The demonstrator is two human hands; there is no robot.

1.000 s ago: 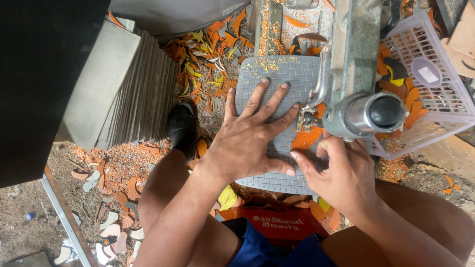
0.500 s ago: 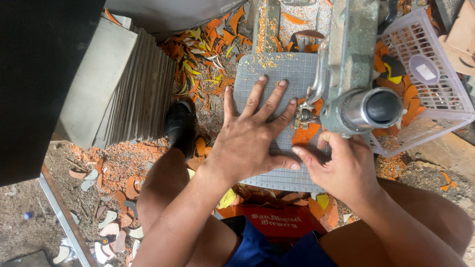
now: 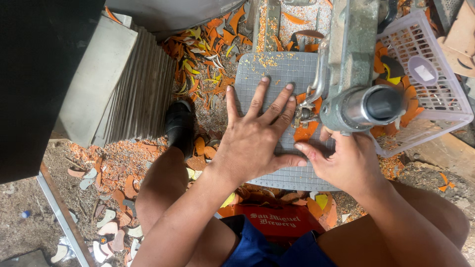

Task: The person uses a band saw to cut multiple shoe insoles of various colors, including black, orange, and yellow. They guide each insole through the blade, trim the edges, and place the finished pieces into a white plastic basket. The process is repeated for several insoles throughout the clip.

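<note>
My left hand (image 3: 252,136) lies flat with fingers spread wide, pressing down on the grey gridded sheet (image 3: 277,79), which rests under the grey metal press (image 3: 354,64), its near edge toward my knees. My right hand (image 3: 346,160) sits at the sheet's near right corner just below the press's cylinder (image 3: 378,106), fingers curled loosely at the edge; I cannot tell whether it pinches the sheet or only steadies it. An orange cut piece (image 3: 304,132) lies beside the press's small head, just beside my left fingertips (image 3: 288,87). I judge the main risk is those fingertips: they sit very near the punching point, and a slip of the sheet could carry them under it. Orange scraps (image 3: 208,39) litter the floor past the far left corner, a stack of grey sheets (image 3: 133,94) stands left, and a white basket (image 3: 435,79) right.
</note>
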